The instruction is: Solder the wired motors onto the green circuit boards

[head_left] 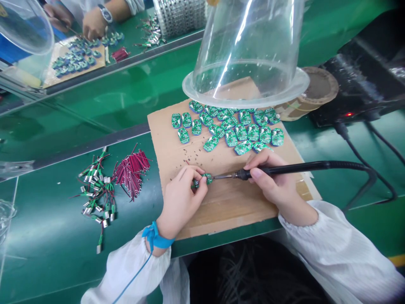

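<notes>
My left hand [182, 192], with a blue strap at its wrist, pinches a small green circuit board [207, 178] over the cardboard sheet [228, 207]. Between the fingers of my right hand [272, 179] is the black handle of a soldering iron [253, 172]. Its metal tip points left and meets the edge of the held board; whether it touches a joint is too small to tell. Several more green boards [230, 123] lie on the upper part of the cardboard. Dark specks are scattered between them and my left hand.
A clear fume hood [247, 55] hangs above the boards. Red wires [133, 171] and small metal parts with leads [99, 190] lie at the left. A black box [357, 97] with a red light stands right. Across the divider, another person's hands [95, 23] work over similar boards.
</notes>
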`<state>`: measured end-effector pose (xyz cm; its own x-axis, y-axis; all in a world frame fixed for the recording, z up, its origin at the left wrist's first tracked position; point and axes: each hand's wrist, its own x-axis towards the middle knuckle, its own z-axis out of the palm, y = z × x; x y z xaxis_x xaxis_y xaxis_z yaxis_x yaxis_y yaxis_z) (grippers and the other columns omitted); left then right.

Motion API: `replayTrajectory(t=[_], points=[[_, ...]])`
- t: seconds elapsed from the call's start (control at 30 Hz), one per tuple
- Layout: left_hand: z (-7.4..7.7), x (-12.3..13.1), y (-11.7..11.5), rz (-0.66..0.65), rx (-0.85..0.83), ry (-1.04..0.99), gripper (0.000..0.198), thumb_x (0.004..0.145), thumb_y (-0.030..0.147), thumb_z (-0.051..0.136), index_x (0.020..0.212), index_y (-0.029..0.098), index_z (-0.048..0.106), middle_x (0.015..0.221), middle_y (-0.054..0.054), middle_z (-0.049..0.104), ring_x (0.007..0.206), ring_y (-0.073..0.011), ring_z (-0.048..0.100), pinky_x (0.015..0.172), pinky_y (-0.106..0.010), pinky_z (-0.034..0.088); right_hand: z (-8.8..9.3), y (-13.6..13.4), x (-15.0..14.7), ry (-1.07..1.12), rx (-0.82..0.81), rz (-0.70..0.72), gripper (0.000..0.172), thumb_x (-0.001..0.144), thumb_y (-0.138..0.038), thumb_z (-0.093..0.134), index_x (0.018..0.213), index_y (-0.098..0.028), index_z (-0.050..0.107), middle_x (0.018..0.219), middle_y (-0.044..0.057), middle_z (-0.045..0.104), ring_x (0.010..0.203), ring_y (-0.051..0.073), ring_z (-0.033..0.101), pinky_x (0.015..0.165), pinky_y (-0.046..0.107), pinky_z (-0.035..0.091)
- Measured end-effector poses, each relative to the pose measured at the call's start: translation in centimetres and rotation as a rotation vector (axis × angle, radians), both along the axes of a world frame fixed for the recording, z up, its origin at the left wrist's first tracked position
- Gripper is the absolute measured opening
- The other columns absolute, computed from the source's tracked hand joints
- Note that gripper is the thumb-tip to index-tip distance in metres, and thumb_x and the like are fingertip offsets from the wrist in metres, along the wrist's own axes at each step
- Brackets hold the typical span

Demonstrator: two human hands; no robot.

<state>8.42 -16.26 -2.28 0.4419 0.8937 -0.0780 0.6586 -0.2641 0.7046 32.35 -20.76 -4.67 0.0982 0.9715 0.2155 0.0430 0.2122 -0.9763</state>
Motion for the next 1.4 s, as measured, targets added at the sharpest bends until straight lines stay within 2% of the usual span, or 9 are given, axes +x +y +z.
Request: replayTrajectory(t=[0.33, 0.57, 0.87, 1.1, 1.4], points=[[0.18, 0.06, 0.04, -0.003, -0.002, 0.003, 0.012, 0.096, 0.019, 0.057, 0.085, 0.021, 0.053, 0.110, 0.000, 0.068, 0.081, -0.0133, 0.061, 0.073, -0.029, 0.046, 0.24, 0.07, 0.05, -0.049, -0.010, 0.015, 0.003, 0.095, -0.027, 0.065, 0.094, -0.024, 0.064, 0.080, 0.002, 0.062, 0.066, 0.016, 0.057, 0.055, 0.032, 0.042], [0.25, 0.03, 0.02, -0.008, -0.002, 0.010, 0.011, 0.096, 0.020, 0.057, 0.085, 0.021, 0.053, 0.110, -0.001, 0.068, 0.081, -0.0140, 0.062, 0.074, -0.030, 0.047, 0.23, -0.01, -0.07, -0.076, -0.037, -0.046, 0.013, 0.094, -0.037, 0.066, 0.089, -0.025, 0.064, 0.079, 0.004, 0.065, 0.065, 0.019, 0.060, 0.052, 0.033, 0.046], [0.27, 0.05, -0.02, -0.004, -0.008, 0.005, 0.012, 0.096, 0.019, 0.057, 0.085, 0.021, 0.053, 0.110, 0.000, 0.068, 0.083, -0.0138, 0.063, 0.075, -0.030, 0.047, 0.55, 0.05, -0.19, -0.055, -0.011, -0.073, 0.008, 0.096, -0.029, 0.064, 0.089, -0.024, 0.065, 0.080, 0.002, 0.063, 0.060, 0.014, 0.056, 0.054, 0.031, 0.045], [0.22, 0.05, 0.11, -0.010, -0.005, 0.003, 0.011, 0.096, 0.019, 0.057, 0.085, 0.021, 0.053, 0.110, -0.001, 0.068, 0.084, -0.0144, 0.064, 0.075, -0.030, 0.048, 0.43, 0.06, -0.20, -0.069, -0.036, -0.110, 0.015, 0.094, -0.038, 0.066, 0.086, -0.025, 0.064, 0.078, 0.002, 0.064, 0.061, 0.017, 0.058, 0.052, 0.032, 0.045], [0.31, 0.05, 0.01, -0.013, 0.002, 0.007, 0.011, 0.095, 0.019, 0.057, 0.085, 0.021, 0.053, 0.110, -0.001, 0.069, 0.082, -0.0142, 0.063, 0.073, -0.030, 0.049, 0.17, 0.00, -0.14, -0.064, -0.052, -0.084, 0.015, 0.093, -0.038, 0.067, 0.087, -0.025, 0.064, 0.079, 0.003, 0.064, 0.061, 0.017, 0.058, 0.050, 0.031, 0.044]])
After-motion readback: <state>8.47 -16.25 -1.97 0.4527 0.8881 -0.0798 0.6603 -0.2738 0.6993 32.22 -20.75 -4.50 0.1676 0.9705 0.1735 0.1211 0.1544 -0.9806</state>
